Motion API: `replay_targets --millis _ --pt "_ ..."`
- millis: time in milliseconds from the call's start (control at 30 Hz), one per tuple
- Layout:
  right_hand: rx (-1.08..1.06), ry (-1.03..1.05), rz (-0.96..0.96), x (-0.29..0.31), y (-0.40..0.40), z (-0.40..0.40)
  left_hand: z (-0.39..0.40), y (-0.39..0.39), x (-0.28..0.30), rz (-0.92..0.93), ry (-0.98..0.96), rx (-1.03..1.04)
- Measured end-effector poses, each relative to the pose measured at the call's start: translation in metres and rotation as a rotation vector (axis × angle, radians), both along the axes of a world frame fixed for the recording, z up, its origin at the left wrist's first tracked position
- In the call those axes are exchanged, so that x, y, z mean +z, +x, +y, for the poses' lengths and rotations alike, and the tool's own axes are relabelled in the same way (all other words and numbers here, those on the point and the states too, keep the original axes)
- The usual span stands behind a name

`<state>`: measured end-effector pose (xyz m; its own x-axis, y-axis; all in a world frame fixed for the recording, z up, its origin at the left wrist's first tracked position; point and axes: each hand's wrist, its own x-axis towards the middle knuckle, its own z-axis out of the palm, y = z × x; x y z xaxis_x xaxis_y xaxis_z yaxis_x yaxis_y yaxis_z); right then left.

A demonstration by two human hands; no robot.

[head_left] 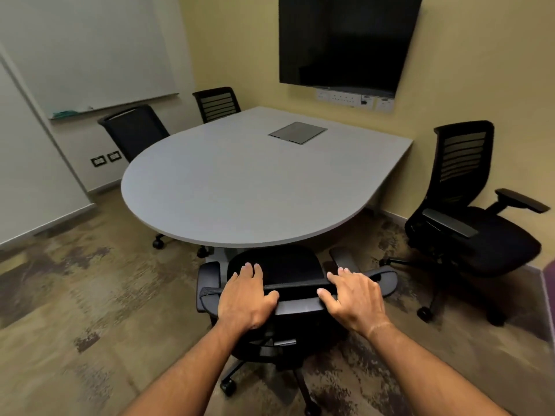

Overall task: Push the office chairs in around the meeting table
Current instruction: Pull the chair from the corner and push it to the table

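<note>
Left hand: the left hand (246, 298) lies on top of the back of the near chair (288, 271), fingers over the front, thumb along the top bar. It is wrapped over the bar, not a tight fist.
Right hand: the right hand (353, 298) holds the same bar the same way, a bit apart from the other hand.
Near chair: it sits at the round end of the table (240, 181). The front of its seat is just under the table edge; its armrests stick out on both sides.
Step now: I think this chair is being pushed in and is nearly there.
Next move: a small straight push, so the armrests do not bump the table edge.
Right chair: the chair on the right (468, 223) stands away from the table, close to the wall, turned sideways. It looks like the one left to do.
Far chairs: the two chairs on the far side (135, 130) (216, 104) are already close against the table.
Room to move: open carpet (75, 295) lies on the left and behind; the right side is tight between table, chair and wall.
</note>
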<state>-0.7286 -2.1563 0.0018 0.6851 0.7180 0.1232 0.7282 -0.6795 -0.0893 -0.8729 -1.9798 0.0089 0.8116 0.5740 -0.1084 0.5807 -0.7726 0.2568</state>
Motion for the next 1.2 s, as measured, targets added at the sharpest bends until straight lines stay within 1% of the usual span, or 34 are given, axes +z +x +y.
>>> replay_targets --millis 100,200,300,400,667,900,1067,1200 --pt "0.062 -0.010 -0.023 0.004 0.015 -0.009 -0.013 0.008 -0.001 0.023 0.018 0.020" --pt "0.109 -0.033 -0.004 0.007 0.028 -0.017 -0.029 0.015 -0.002 0.044 0.027 0.034" --pt "0.123 -0.062 0.047 0.008 0.039 -0.022 -0.039 0.022 -0.003 0.054 0.035 0.045" --pt "0.126 -0.089 0.045 0.008 0.045 -0.024 -0.044 0.025 -0.005 0.065 0.031 0.051" --pt "0.102 -0.048 0.012 0.007 0.043 -0.032 -0.049 0.029 -0.007 0.069 0.063 0.072" --pt "0.161 0.002 -0.003 0.001 0.063 -0.049 -0.072 0.038 -0.010 0.079 0.085 0.106" --pt "0.258 -0.006 -0.041 -0.003 0.092 -0.080 -0.113 0.055 -0.007 0.061 0.078 0.153" --pt "0.347 -0.006 -0.056 -0.002 0.119 -0.120 -0.166 0.071 -0.007 0.017 0.079 0.224"
